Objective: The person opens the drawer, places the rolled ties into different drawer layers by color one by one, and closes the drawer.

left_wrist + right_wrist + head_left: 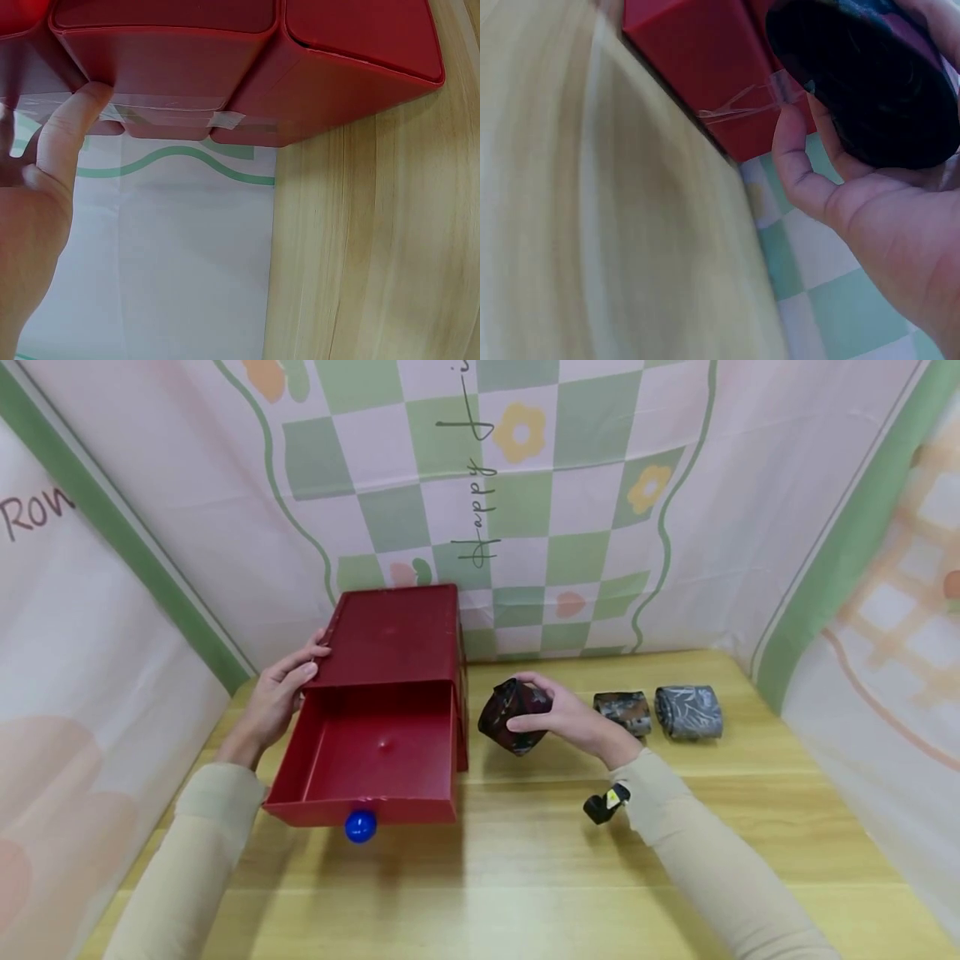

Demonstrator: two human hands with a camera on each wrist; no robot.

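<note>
While right hand (568, 720) grips roll (504, 714), left hand (272, 700) touches cabinet (397, 635), wooden tabletop (525, 868) below, checked cloth (521, 506) behind

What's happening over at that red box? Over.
Left hand against box. Right hand gripping dark roll beside it. Drawer pulled open, nothing seen blocking its top.
</note>
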